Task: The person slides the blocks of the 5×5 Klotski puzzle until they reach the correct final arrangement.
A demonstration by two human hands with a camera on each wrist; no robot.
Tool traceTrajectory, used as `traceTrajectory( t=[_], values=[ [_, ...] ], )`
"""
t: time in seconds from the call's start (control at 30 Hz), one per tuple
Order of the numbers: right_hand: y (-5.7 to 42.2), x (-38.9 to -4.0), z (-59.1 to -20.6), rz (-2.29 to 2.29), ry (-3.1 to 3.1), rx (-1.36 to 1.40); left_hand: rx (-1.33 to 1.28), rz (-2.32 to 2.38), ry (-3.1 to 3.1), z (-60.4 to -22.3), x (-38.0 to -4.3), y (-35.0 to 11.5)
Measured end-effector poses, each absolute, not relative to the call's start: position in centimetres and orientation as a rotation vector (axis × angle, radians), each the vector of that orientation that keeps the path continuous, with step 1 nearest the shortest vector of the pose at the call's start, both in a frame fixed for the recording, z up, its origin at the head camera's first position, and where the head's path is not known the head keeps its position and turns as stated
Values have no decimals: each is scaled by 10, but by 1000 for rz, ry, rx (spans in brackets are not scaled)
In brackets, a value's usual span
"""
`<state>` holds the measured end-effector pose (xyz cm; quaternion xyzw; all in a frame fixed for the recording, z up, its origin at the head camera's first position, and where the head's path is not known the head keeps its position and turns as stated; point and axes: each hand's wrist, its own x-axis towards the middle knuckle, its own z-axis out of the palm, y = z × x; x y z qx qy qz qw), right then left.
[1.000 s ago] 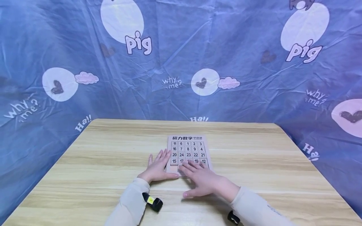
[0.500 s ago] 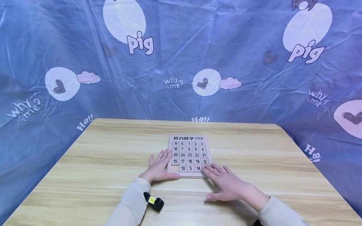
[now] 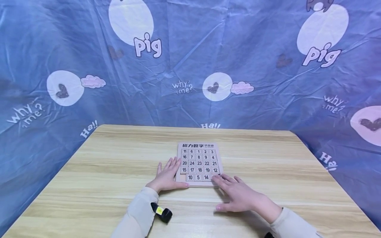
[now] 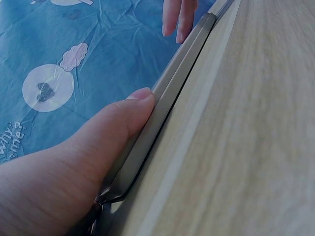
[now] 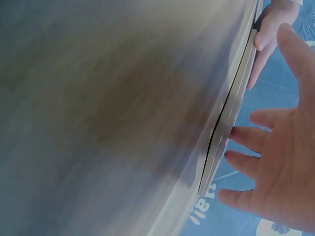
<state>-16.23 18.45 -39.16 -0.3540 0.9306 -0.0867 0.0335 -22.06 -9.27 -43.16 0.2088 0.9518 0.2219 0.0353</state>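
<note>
A sliding number puzzle [image 3: 215, 145] lies flat on the table, its rows of numbered tiles facing up. The left hand [image 3: 166, 178] rests at its near left corner, fingers along the left side and thumb on the front edge; the left wrist view shows that thumb [image 4: 140, 101] against the rim. With spread, straight fingers, the right hand [image 3: 239, 195] touches the last tile of the bottom row, partly covering its number. Tile 10 [image 3: 190, 178], tile 5 [image 3: 198, 178] and tile 14 [image 3: 206, 178] sit in that row, with a bare slot [image 3: 183, 178] at its left end under tile 15 [image 3: 184, 170].
The light wooden table [image 3: 119, 148] reaches out on all sides of the puzzle. Behind it hangs a blue printed cloth [image 3: 184, 109]. A black wrist device [image 3: 163, 215] is strapped at the left sleeve.
The right hand has moved from over the bottom row to its right end. Since half a second ago, the bottom row's tiles have slid slightly left, narrowing the slot. The left hand stays put.
</note>
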Motion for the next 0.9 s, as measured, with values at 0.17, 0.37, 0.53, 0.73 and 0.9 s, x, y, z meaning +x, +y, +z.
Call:
traceTrajectory(
  t=[0.17, 0.37, 0.53, 0.73, 0.9],
  values=[
    [179, -163, -392, -253, 2851, -1112, 621, 651, 2930, -432, -221, -93],
    [170, -165, -392, -244, 2836, -1133, 633, 656, 2935, -433, -221, -94],
    [164, -166, -391, -229, 2822, -1136, 632, 675, 2933, -432, -221, -94],
    [165, -173, -387, -281, 2801, -1100, 626, 650, 2937, -433, -221, -94],
    [171, -189, -384, -335, 2834, -1035, 631, 650, 2932, -432, -221, -93]
  ],
)
